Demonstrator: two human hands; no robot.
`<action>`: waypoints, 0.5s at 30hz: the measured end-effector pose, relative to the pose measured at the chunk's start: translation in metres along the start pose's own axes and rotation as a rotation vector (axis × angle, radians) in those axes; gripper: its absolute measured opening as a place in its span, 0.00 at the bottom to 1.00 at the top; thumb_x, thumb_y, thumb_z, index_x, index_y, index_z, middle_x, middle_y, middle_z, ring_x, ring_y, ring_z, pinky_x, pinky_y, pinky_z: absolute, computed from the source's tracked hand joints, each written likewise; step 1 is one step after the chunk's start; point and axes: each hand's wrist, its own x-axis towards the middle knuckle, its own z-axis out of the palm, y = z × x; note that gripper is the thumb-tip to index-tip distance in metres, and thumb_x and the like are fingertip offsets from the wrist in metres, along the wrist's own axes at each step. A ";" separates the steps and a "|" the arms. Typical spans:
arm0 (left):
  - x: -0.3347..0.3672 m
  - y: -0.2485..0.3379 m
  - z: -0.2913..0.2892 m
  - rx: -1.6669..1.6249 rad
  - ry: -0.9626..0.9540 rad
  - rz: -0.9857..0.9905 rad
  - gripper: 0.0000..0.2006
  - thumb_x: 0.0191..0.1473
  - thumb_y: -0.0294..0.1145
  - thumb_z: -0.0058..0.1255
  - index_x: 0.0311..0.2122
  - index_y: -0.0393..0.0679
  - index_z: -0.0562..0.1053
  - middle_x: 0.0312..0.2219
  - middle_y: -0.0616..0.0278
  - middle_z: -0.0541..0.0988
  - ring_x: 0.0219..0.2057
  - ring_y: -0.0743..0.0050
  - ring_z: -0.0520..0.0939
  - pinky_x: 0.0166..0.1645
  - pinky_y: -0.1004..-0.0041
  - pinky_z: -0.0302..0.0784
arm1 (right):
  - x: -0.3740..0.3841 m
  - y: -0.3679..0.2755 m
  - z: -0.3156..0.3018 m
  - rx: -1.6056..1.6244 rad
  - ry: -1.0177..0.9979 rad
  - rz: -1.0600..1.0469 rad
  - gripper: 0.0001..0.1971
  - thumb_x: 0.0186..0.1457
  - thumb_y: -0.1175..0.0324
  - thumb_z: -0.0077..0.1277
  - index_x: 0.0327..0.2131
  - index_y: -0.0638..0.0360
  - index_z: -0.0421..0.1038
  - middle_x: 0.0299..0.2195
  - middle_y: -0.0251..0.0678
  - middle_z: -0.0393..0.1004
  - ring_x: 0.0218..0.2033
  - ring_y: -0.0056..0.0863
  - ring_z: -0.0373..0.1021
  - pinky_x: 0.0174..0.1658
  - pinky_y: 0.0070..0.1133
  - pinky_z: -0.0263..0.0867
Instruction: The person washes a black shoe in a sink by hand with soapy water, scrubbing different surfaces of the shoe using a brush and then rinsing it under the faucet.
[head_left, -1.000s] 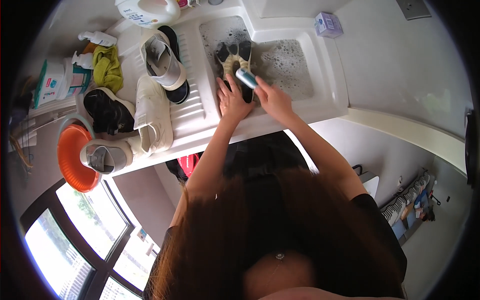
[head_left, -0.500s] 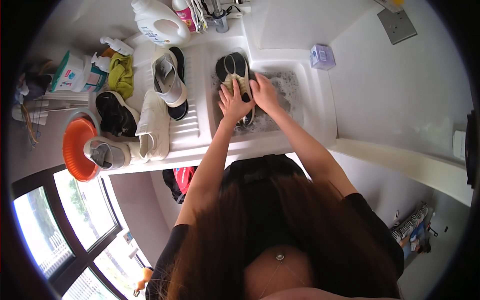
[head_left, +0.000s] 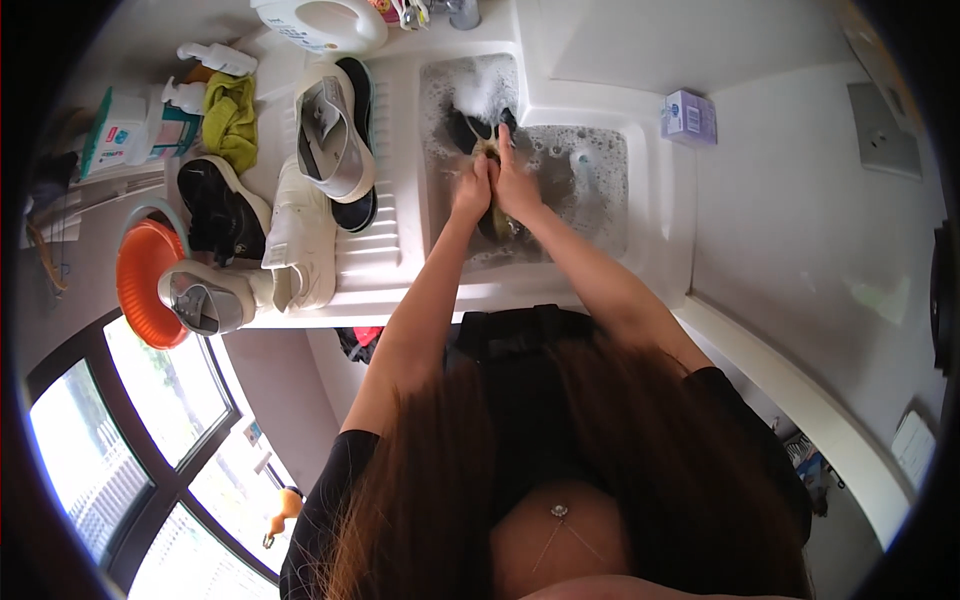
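Observation:
In the white sink basin [head_left: 652,215], murky water with foam surrounds a black and cream shoe [head_left: 466,131], partly under the surface. My left hand [head_left: 472,189] is closed on the shoe's left side, fingers curled and partly hidden. Close against it, my right hand [head_left: 514,187] grips the shoe's opening from the right, its forefinger or thumb stretched toward the far end. Both hands hide the shoe's middle.
Left of the basin, the ribbed drainboard [head_left: 393,190] bears a grey-white shoe [head_left: 335,135], a white shoe [head_left: 300,235] and a black shoe [head_left: 222,210]. A green cloth [head_left: 231,122], a detergent jug [head_left: 325,25] and an orange basin [head_left: 150,285] stand around them. A purple box [head_left: 689,118] sits on the right ledge.
The shoe was sole up under my spread left hand; now it is turned over and lower in the water. Both hands have closed on it, and foam has gathered at the far end.

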 end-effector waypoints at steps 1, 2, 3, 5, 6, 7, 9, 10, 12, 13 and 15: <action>0.002 0.004 0.001 -0.003 -0.002 0.136 0.27 0.64 0.51 0.31 0.55 0.37 0.66 0.42 0.34 0.75 0.48 0.33 0.72 0.54 0.54 0.66 | 0.006 0.009 0.004 -0.053 0.057 -0.053 0.37 0.61 0.63 0.42 0.68 0.43 0.33 0.48 0.57 0.69 0.41 0.57 0.69 0.41 0.42 0.67; 0.006 0.002 0.001 -0.020 0.021 0.194 0.27 0.64 0.51 0.32 0.55 0.37 0.65 0.43 0.34 0.74 0.49 0.33 0.72 0.54 0.54 0.66 | 0.009 0.007 0.007 -0.105 0.100 -0.114 0.37 0.62 0.64 0.41 0.68 0.45 0.32 0.50 0.57 0.68 0.42 0.58 0.69 0.41 0.42 0.67; 0.009 -0.003 0.002 -0.033 0.038 0.200 0.27 0.64 0.51 0.32 0.56 0.37 0.65 0.44 0.34 0.74 0.49 0.33 0.72 0.55 0.54 0.66 | 0.011 0.004 0.011 -0.168 0.228 -0.192 0.32 0.61 0.63 0.42 0.68 0.45 0.43 0.54 0.52 0.66 0.48 0.52 0.68 0.47 0.41 0.65; 0.012 -0.008 0.008 -0.057 0.054 0.200 0.28 0.63 0.51 0.33 0.57 0.37 0.64 0.45 0.33 0.73 0.50 0.34 0.72 0.55 0.54 0.66 | 0.020 -0.001 0.015 0.260 -0.010 0.027 0.30 0.60 0.63 0.44 0.65 0.46 0.50 0.57 0.50 0.62 0.53 0.48 0.64 0.51 0.38 0.64; 0.015 -0.015 0.009 -0.065 0.060 0.178 0.28 0.63 0.51 0.33 0.57 0.38 0.64 0.45 0.33 0.72 0.50 0.34 0.72 0.55 0.54 0.66 | 0.020 -0.009 0.011 0.131 -0.202 0.063 0.28 0.59 0.61 0.46 0.63 0.46 0.56 0.60 0.48 0.59 0.57 0.45 0.60 0.55 0.37 0.60; 0.017 -0.024 0.010 -0.074 0.060 0.156 0.28 0.63 0.51 0.34 0.57 0.38 0.63 0.46 0.33 0.71 0.50 0.34 0.71 0.56 0.54 0.66 | 0.017 -0.016 0.007 -0.008 -0.397 0.076 0.26 0.59 0.58 0.48 0.61 0.46 0.61 0.62 0.46 0.56 0.61 0.42 0.55 0.60 0.35 0.57; 0.019 -0.025 0.015 -0.081 0.035 0.152 0.28 0.63 0.51 0.34 0.58 0.38 0.63 0.47 0.33 0.70 0.51 0.35 0.71 0.56 0.54 0.65 | 0.010 -0.012 0.002 -0.708 -0.492 -0.138 0.28 0.58 0.51 0.46 0.60 0.46 0.62 0.65 0.44 0.52 0.66 0.37 0.46 0.66 0.35 0.45; 0.020 -0.027 0.017 -0.082 0.023 0.147 0.28 0.62 0.51 0.35 0.58 0.38 0.62 0.48 0.33 0.70 0.51 0.35 0.71 0.56 0.54 0.65 | 0.013 0.001 0.016 -0.713 -0.498 -0.169 0.31 0.59 0.46 0.43 0.63 0.46 0.59 0.65 0.43 0.50 0.67 0.37 0.43 0.68 0.36 0.39; 0.022 -0.027 0.018 -0.079 0.008 0.157 0.28 0.62 0.51 0.36 0.59 0.39 0.61 0.49 0.32 0.69 0.52 0.35 0.71 0.57 0.54 0.65 | 0.031 0.008 0.023 -0.032 -0.275 0.055 0.31 0.60 0.46 0.41 0.64 0.45 0.56 0.66 0.43 0.49 0.67 0.37 0.43 0.69 0.35 0.36; 0.021 -0.029 0.018 -0.072 0.007 0.158 0.29 0.62 0.51 0.36 0.59 0.39 0.61 0.50 0.32 0.68 0.52 0.36 0.70 0.57 0.54 0.65 | 0.030 0.012 0.027 0.303 -0.166 0.180 0.31 0.61 0.46 0.39 0.64 0.45 0.55 0.66 0.42 0.48 0.68 0.37 0.42 0.69 0.35 0.35; 0.024 -0.027 0.015 -0.059 -0.005 0.172 0.29 0.61 0.51 0.37 0.60 0.40 0.60 0.51 0.32 0.67 0.53 0.36 0.70 0.57 0.54 0.65 | 0.030 0.027 0.032 0.439 -0.076 0.237 0.31 0.61 0.47 0.38 0.65 0.45 0.53 0.67 0.42 0.47 0.68 0.37 0.43 0.69 0.34 0.36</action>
